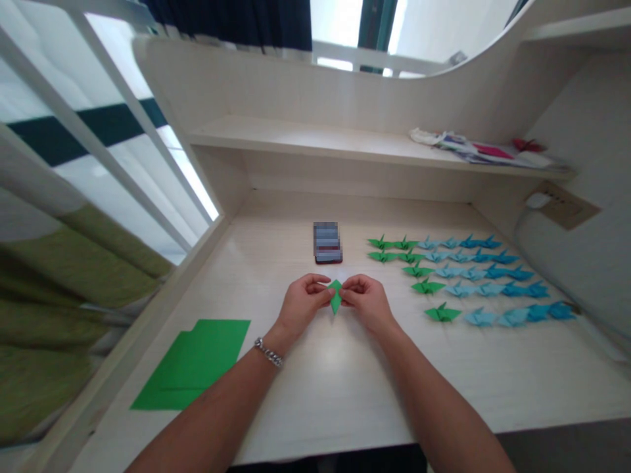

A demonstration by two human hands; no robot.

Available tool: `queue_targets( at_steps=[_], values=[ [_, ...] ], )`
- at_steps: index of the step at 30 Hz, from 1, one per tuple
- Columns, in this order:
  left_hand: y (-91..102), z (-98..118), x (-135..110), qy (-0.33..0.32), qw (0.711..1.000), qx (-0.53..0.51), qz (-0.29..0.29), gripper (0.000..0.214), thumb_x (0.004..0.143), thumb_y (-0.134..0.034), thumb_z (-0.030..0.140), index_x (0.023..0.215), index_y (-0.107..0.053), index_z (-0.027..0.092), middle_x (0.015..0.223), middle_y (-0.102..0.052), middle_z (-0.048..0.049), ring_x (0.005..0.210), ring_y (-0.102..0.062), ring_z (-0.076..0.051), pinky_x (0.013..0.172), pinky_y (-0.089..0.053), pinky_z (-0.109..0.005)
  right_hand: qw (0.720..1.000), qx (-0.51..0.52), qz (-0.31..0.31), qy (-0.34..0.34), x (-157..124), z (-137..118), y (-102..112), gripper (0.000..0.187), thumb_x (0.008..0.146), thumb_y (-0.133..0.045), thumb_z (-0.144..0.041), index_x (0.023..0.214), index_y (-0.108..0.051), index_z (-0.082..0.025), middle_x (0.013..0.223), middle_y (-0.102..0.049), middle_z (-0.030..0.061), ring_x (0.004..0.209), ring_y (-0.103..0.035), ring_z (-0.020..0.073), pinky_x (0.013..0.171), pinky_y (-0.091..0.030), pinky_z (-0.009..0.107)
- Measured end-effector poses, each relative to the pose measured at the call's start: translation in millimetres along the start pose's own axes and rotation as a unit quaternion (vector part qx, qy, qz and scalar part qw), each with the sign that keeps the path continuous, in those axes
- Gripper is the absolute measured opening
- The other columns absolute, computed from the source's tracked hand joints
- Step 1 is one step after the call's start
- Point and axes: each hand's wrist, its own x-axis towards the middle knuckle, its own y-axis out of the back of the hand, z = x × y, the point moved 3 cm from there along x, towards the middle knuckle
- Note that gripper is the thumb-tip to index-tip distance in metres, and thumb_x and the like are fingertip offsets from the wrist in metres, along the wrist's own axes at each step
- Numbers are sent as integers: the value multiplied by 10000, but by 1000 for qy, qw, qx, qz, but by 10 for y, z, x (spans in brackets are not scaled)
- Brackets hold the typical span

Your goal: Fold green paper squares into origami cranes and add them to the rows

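A small folded green paper piece [336, 297] hangs just above the pale wooden desk [315, 387], pinched from both sides. My left hand [302, 303], with a metal bracelet at the wrist, grips its left edge with closed fingers. My right hand [365, 302] pinches its right edge the same way. A stack of flat green paper sheets [194, 363] lies at the desk's front left. Rows of finished paper cranes, green [417, 269] and blue [486, 279], sit to the right of my hands.
A dark phone [328, 243] lies flat behind my hands. A shelf [315, 141] runs along the back, with papers [486, 152] at its right end. A white bed rail stands at the left. A wall socket [562, 205] is on the right.
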Motion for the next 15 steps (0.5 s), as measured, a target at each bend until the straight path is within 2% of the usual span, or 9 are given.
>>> queue_targets(
  at_steps=[4, 8, 11, 13, 15],
  values=[
    [-44, -27, -12, 14, 998, 54, -17, 260, 610, -769, 314, 703, -631, 114, 630, -652, -48, 535, -577, -120, 519, -458, -235, 998, -19, 29, 44, 13, -3, 10, 220, 586, -732, -251, 745, -604, -171, 598, -619, -22, 543, -563, 114, 550, -459, 238],
    [-44, -12, -28, -15, 993, 117, -28, 238, 652, -735, 337, 671, -631, 124, 576, -624, -34, 505, -536, -115, 491, -403, -226, 998, -61, -12, 32, 14, -2, 14, 374, 615, -720, -306, 952, -628, -171, 589, -602, -32, 512, -523, 110, 510, -420, 228],
    [-56, -19, -40, -33, 988, 146, -47, 220, 669, -715, 341, 679, -644, 134, 584, -621, -29, 516, -532, -121, 503, -391, -232, 988, -139, -31, 51, 5, -11, 20, 244, 647, -693, -352, 785, -673, -152, 590, -610, -4, 516, -506, 114, 497, -393, 228],
    [-73, -31, -48, -42, 984, 159, -61, 194, 676, -704, 326, 704, -658, 140, 621, -632, -32, 544, -539, -127, 526, -399, -237, 983, -168, -16, 75, 3, -17, 25, 217, 677, -666, -369, 677, -661, -152, 597, -622, 12, 542, -515, 123, 516, -399, 234],
    [-90, -38, -56, -56, 979, 178, -77, 180, 703, -674, 324, 713, -663, 145, 650, -639, -36, 575, -545, -134, 549, -404, -242, 983, -159, 8, 87, 4, -17, 29, 220, 701, -646, -374, 671, -649, -156, 608, -627, 17, 570, -529, 132, 540, -415, 240]
  ],
)
